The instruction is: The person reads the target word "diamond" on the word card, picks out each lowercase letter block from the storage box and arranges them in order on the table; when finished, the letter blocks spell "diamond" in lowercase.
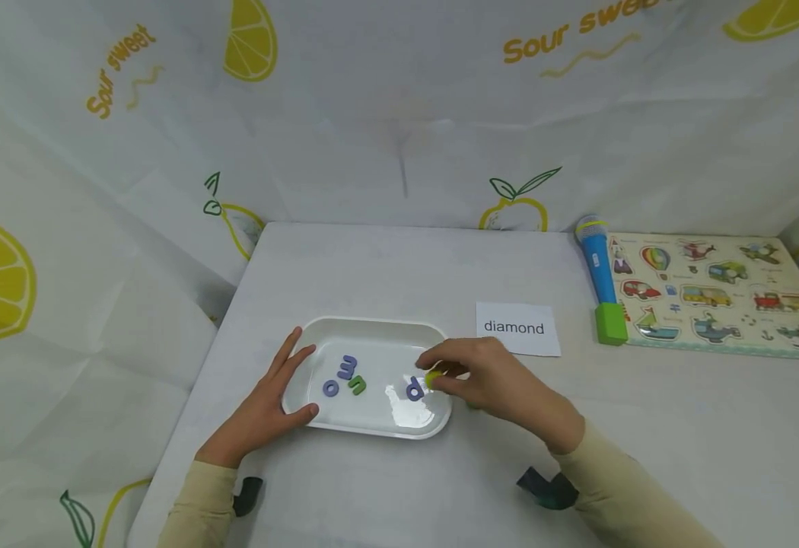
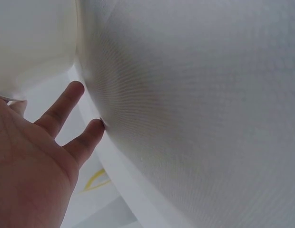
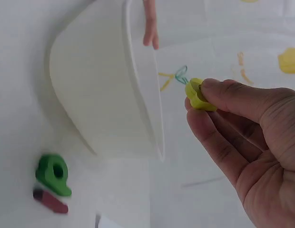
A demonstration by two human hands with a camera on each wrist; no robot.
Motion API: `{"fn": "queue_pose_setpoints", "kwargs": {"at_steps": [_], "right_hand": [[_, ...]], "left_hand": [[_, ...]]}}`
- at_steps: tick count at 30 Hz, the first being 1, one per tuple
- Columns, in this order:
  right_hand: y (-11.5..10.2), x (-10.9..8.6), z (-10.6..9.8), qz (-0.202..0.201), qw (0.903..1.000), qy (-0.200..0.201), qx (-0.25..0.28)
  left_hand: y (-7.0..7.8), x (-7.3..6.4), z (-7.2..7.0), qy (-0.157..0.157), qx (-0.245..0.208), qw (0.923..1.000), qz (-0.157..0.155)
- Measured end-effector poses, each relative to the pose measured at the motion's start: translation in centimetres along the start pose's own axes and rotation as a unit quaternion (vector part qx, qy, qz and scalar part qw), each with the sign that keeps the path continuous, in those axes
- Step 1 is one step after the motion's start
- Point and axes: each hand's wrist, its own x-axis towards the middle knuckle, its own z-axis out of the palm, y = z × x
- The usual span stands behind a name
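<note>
A white tray point(image 1: 372, 434) lies on the table, with lilac letters m point(image 1: 348, 367) and o point(image 1: 331, 388) and a green n point(image 1: 357, 385) toward its left. Farther right in it is a purple d point(image 1: 415, 389). My left hand point(image 1: 260, 407) rests at the tray's left end, fingers spread and the thumb on the near rim. Over the right rim, my right hand point(image 1: 494, 378) pinches a small yellow letter point(image 3: 195, 95) between thumb and fingers; which letter it is I cannot tell.
Beside the tray, a green letter point(image 3: 53, 173) and a dark red piece point(image 3: 51, 201) lie on the table. Behind the right hand is a card reading "diamond" point(image 1: 517, 329). A blue microphone point(image 1: 598, 266), a green block point(image 1: 610, 323) and a picture puzzle board point(image 1: 721, 293) lie farther right.
</note>
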Motion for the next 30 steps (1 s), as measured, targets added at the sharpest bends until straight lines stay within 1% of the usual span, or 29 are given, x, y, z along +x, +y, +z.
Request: {"fn": "queue_pose_setpoints", "kwargs": {"at_steps": [4,7,9,11,13,16,19,23,26,28,30], "right_hand": [[1.3,-2.6,-2.6,0.052,0.9978,0.035,-0.022],[2.6,-4.5,-3.7,0.084,0.9943,0.053,-0.037],[3.4,-5.7,-3.9,0.111,0.9914,0.055,-0.042],[4.2,-6.7,-3.7,0.134,0.9888,0.048,-0.043],[4.9,-7.5,-3.3,0.149,0.9871,0.039,-0.045],[5.9,-8.1,-2.3,0.153,0.9869,0.024,-0.047],[6.5,-8.1,-1.3,0.152,0.9871,0.013,-0.05],[6.7,-7.9,-0.3,0.145,0.9848,0.008,-0.096],[6.6,-7.9,0.0,0.139,0.9806,0.016,-0.138],[6.5,-8.0,0.1,0.137,0.9792,0.017,-0.148],[6.4,-8.1,0.1,0.137,0.9796,0.012,-0.147]], "left_hand": [[0.1,0.1,0.0,0.0,0.002,1.0,-0.006],[0.1,0.2,0.0,0.0,0.005,0.9999,-0.01],[0.2,0.2,0.0,0.0,0.005,0.9999,-0.01],[0.2,0.2,0.0,-0.001,0.005,0.9999,-0.01],[0.2,0.2,0.0,-0.002,0.002,0.9999,-0.01],[0.2,0.1,0.0,-0.003,0.001,0.9999,-0.011],[0.2,0.0,-0.1,-0.002,0.002,1.0,-0.009],[0.2,0.0,0.0,-0.002,0.001,1.0,-0.008],[0.2,0.0,0.0,-0.002,0.002,0.9999,-0.01],[0.2,0.1,0.1,-0.002,0.002,0.9999,-0.01],[0.2,0.0,0.0,-0.001,0.001,0.9999,-0.012]]}}
